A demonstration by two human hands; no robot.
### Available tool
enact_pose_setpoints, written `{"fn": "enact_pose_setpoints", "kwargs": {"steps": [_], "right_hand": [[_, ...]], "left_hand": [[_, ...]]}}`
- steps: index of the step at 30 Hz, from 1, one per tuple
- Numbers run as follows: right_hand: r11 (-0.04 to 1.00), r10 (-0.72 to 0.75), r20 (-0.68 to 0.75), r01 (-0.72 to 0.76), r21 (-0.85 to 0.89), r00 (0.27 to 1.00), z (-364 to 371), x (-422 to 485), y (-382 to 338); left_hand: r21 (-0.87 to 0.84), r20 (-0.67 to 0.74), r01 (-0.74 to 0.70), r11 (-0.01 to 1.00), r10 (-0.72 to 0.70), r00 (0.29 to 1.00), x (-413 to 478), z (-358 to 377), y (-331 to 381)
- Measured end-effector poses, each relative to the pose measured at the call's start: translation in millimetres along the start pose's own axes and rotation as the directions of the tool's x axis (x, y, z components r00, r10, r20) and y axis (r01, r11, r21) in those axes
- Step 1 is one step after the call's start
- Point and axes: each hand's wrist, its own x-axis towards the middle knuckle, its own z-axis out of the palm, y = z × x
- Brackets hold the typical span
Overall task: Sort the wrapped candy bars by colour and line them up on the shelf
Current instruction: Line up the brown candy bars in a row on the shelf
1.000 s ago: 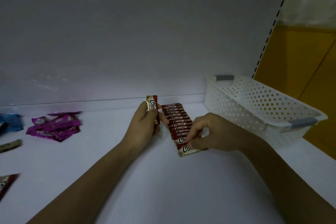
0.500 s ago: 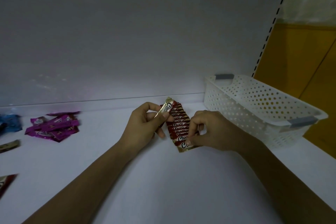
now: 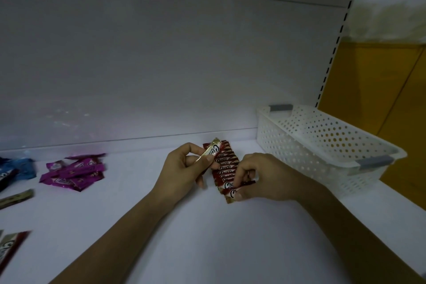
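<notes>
White shelf [image 3: 207, 249] carries the overlapping red bar row [image 3: 224, 167], right hand [image 3: 267, 175] pinching its near end, apparently to steady it, left hand [image 3: 182, 173] pinching a spare red bar [image 3: 211, 151] tilted over the far end, likely to add it; purple pile [image 3: 73, 173] well apart.

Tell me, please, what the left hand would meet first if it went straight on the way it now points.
Most likely the row of red candy bars, just beyond the left hand; depth is hard to judge.
</notes>
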Motion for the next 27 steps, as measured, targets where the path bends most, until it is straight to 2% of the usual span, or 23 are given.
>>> {"fn": "enact_pose_setpoints", "kwargs": {"steps": [10,15,18,21,23,27], "right_hand": [[0.998,-0.064,-0.044,0.063,-0.026,0.997,2,0,-3],[0.999,-0.024,-0.074,0.025,0.019,0.997,5,1,-2],[0.979,0.078,-0.177,-0.042,0.198,0.981,5,4,-3],[0.869,0.094,-0.243,0.040,0.493,0.966,3,5,-8],[0.785,0.108,-0.247,0.070,0.615,0.963,0,3,-12],[0.696,0.161,-0.166,0.007,0.718,0.973,-3,3,-14]], "left_hand": [[-0.012,0.016,-0.015,1.000,0.015,1.000,0,1,1],[0.008,0.028,-0.023,1.000,0.023,0.999,-2,0,2],[0.016,0.042,-0.028,0.999,0.027,0.999,-3,1,5],[0.017,0.090,-0.046,0.999,0.044,0.995,-6,6,12],[-0.021,0.112,-0.054,0.998,0.056,0.992,-8,10,18],[-0.113,0.110,-0.049,0.992,0.062,0.992,-12,18,27]]}}
